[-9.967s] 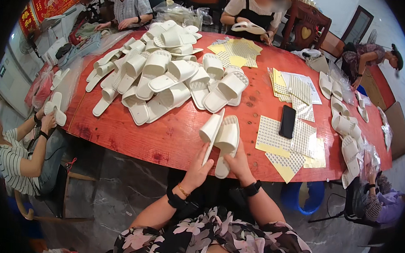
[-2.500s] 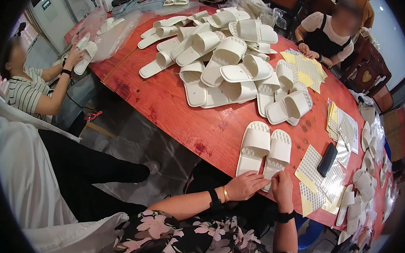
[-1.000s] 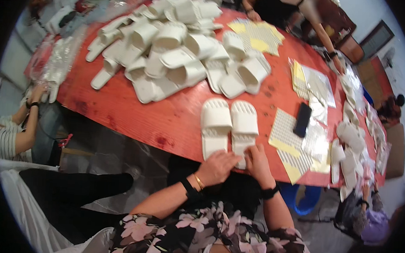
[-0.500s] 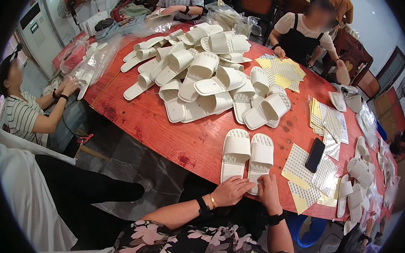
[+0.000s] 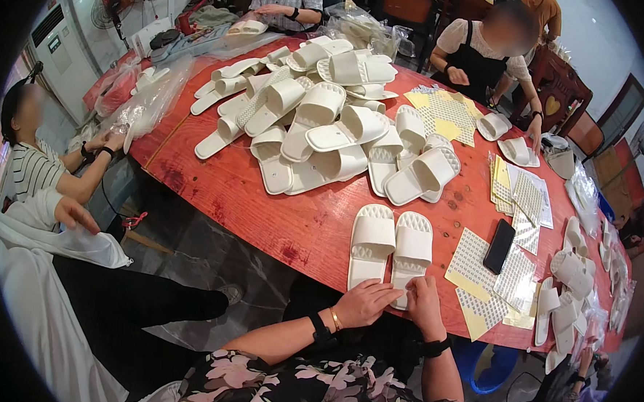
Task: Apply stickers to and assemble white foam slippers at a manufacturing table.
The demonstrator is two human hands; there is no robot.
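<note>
White slippers (image 5: 412, 251) lie on the tabletop (image 5: 285, 217) at twelve o'clock from left hand (image 5: 365, 303) and right hand (image 5: 426, 306), each grip at one heel, clamped or not I cannot tell, where light steadying should help.

I make it one red bench (image 5: 277, 220) with one left hand (image 5: 364, 303) and one right hand (image 5: 423, 304) at its near edge, and two slippers (image 5: 372, 236) there. The big heap of slippers (image 5: 320, 106) runs past a dozen, too overlapped for an exact tally. Two loose slippers (image 5: 495, 127) lie on the far right, and the right-hand cluster (image 5: 574, 272) has at least five more. I count one phone (image 5: 499, 247), at least seven sticker sheets (image 5: 472, 263), one blue bin (image 5: 491, 370), two dark wristbands (image 5: 321, 328) on the near wrists and one gold bracelet (image 5: 336, 319).
</note>
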